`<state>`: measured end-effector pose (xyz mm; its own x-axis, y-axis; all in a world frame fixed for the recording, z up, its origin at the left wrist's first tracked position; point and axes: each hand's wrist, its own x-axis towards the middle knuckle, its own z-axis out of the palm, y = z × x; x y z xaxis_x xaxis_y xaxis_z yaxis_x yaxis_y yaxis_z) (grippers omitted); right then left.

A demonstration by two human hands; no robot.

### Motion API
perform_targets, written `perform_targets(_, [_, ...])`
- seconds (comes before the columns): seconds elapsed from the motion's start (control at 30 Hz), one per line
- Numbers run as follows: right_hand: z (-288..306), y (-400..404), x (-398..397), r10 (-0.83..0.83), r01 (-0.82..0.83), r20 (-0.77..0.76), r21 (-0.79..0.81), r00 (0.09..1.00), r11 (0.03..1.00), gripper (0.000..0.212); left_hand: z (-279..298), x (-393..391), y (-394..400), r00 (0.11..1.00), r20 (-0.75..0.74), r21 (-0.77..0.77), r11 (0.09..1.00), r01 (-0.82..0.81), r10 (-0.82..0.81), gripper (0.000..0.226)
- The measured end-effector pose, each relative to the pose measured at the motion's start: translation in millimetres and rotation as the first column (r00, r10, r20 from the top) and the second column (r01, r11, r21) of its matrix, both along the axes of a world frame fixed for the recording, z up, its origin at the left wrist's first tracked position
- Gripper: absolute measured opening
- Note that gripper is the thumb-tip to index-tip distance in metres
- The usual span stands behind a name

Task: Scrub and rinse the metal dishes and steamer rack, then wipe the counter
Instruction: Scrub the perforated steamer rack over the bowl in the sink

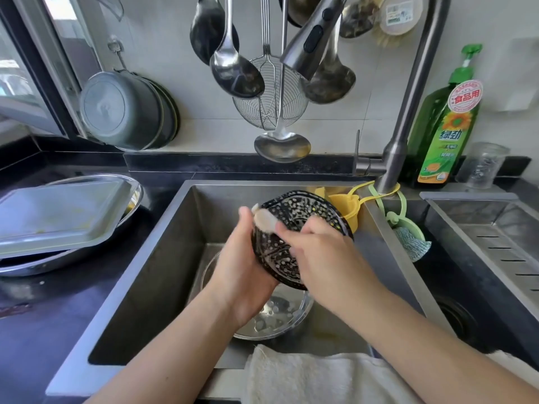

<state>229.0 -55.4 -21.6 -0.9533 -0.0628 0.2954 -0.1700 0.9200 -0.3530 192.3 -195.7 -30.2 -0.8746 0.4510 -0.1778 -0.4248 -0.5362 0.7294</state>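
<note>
Your left hand grips the perforated steamer rack by its left edge, fingers curled under the rim, holding it tilted above the sink. Your right hand lies on the rack's face, its fingers curled round a pale scrubber that pokes out at the upper left of that grip. Directly beneath both hands a metal bowl sits on the sink floor, wet and flecked with suds. Nearer you than the hands, a white cloth drapes over the sink's front edge. Well to the left of your left hand, a metal tray lies upside down over a round metal dish on the dark worktop. Beyond your right hand stands the tap, with a green detergent bottle just past it.
</note>
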Motion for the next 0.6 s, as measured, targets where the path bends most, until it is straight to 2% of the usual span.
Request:
perform_targets(0.07, [3,11,-3,-0.096,0.096,-0.008,0.037,0.995,0.995,0.057,-7,0,5,0.995,-0.100,-0.135,0.990,-0.042,0.028,0.034])
perform_targets(0.17, [8,30,-7,-0.231,0.229,0.012,0.064,0.973,0.971,0.059,-12,-3,6,0.984,-0.157,-0.244,0.963,-0.116,0.079,0.041])
perform_targets(0.2, [8,30,-6,-0.206,0.205,0.019,0.042,0.978,0.978,0.058,-11,-3,5,0.983,-0.162,-0.252,0.960,-0.125,0.085,0.041])
perform_targets(0.3, [0,8,9,0.064,-0.061,0.059,-0.043,0.996,0.997,0.052,-9,-2,2,0.984,-0.162,-0.211,0.971,-0.111,0.078,0.044])
perform_targets(0.33, [-1,6,10,0.099,-0.097,0.059,-0.035,0.993,0.995,0.050,-9,-2,1,0.983,-0.165,-0.194,0.975,-0.111,0.079,0.045])
perform_targets(0.47, [6,33,-11,-0.148,0.147,-0.025,-0.023,0.989,0.989,0.045,-8,-2,3,0.978,-0.197,-0.202,0.974,-0.106,0.066,0.050])
perform_targets(0.5, [5,33,-8,-0.137,0.137,-0.002,-0.043,0.991,0.990,0.043,-8,-1,5,0.976,-0.205,-0.204,0.972,-0.113,0.070,0.051])
perform_targets(0.6, [-2,8,12,0.112,-0.106,0.045,-0.107,0.993,0.988,0.043,-5,2,3,0.966,-0.240,-0.173,0.975,-0.141,0.097,0.046])
